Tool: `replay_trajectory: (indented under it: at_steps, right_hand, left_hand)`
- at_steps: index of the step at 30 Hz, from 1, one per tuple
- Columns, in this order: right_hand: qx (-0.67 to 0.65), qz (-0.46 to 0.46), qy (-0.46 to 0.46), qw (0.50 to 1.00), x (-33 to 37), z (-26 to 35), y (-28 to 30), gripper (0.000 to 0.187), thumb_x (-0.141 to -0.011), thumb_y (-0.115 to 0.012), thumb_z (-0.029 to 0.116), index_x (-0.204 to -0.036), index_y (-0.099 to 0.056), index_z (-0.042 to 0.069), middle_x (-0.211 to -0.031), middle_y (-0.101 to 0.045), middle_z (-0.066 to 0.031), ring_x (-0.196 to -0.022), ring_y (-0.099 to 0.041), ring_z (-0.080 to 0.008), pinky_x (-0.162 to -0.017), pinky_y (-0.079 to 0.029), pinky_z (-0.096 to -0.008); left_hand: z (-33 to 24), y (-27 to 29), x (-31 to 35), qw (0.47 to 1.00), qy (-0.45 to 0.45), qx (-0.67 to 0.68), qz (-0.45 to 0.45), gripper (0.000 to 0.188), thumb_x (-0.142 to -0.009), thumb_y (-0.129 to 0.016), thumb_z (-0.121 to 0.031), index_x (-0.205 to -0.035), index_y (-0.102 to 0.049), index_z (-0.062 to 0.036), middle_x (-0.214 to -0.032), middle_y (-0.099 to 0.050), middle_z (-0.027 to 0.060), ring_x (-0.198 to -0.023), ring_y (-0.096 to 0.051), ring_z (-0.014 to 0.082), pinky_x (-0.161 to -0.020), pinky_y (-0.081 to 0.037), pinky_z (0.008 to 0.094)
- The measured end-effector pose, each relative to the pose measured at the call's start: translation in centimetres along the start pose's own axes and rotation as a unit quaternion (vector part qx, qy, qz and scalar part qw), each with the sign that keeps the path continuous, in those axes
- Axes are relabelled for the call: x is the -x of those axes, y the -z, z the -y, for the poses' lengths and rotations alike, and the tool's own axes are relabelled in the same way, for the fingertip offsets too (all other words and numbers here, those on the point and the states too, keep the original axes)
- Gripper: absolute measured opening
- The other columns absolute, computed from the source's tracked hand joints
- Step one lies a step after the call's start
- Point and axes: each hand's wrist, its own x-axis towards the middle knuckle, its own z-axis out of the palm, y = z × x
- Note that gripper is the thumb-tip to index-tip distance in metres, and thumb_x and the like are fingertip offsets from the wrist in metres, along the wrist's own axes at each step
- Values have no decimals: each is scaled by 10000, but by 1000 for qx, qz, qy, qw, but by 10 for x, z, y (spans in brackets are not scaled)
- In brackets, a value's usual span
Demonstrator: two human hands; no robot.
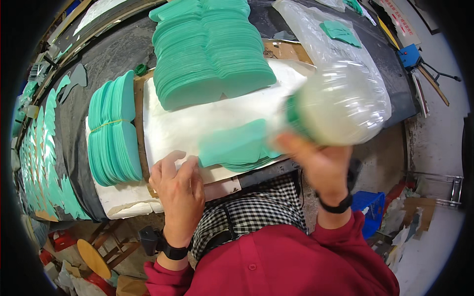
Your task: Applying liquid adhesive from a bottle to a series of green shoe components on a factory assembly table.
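While my right grip (321, 163) closes round the clear, slippery plastic bag (343, 106), light and soft, my left grip (177, 182) lies open, flattening white paper (197, 123).

L hand (178, 182) flat, R hand (323, 165) raised

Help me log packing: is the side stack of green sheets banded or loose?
Banded. A thin yellowish band crosses the side stack at mid-height.
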Motion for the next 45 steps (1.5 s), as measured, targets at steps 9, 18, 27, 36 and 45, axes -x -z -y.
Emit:
replay_trajectory:
  at_steps: [9, 18, 27, 36, 45]
  right_hand:
    - [-29, -175, 60, 982, 27, -35, 68, 678, -884, -719, -43, -1480, -396, -63, -1341, -604, -248, -1231, -612, -321, -1122, -443, -466]
    - [141, 36, 119, 982, 29, -2, -2, 842, -844, -864, 187, -1485, -364, -31, -1286, -628, -244, -1184, -613, -286, -1042, -484, -406]
    - [43, 172, 54, 983, -4, 24, -88, 685, -734, -856, 45, -1349, -553, 32, -1231, -685, -173, -1032, -719, -348, -865, -577, -358]
    - [-111, 202, 87, 969, -5, 22, -108, 465, -792, -854, 106, -1211, -671, 21, -1109, -739, -136, -976, -740, -278, -817, -585, -338]
    - [-250, 200, 68, 945, -42, 39, -101, 456, -835, -852, 81, -1240, -668, -22, -1165, -734, -127, -1082, -704, -210, -932, -580, -374]
  left_hand:
    - [3, 5, -7, 998, 14, 45, 39, 166, -892, -633, -28, -1033, -717, -52, -1170, -615, 107, -1090, -509, 335, -977, -388, 429]
    - [14, 11, -6, 986, 62, 150, 43, 199, -876, -617, -24, -1040, -725, -57, -1114, -636, 103, -1054, -515, 335, -950, -397, 429]
    - [41, 24, 15, 967, 109, 224, -53, 374, -823, -568, 46, -1159, -690, -61, -1166, -586, 135, -1081, -499, 345, -992, -397, 419]
    - [48, 46, 26, 941, 193, 262, -89, 314, -864, -549, -2, -1157, -663, 14, -1183, -553, 155, -1149, -508, 322, -1037, -392, 372]
    - [42, 43, 17, 948, 196, 237, -85, 277, -859, -549, 12, -1106, -674, -3, -1170, -545, 142, -1128, -516, 315, -1008, -412, 357]
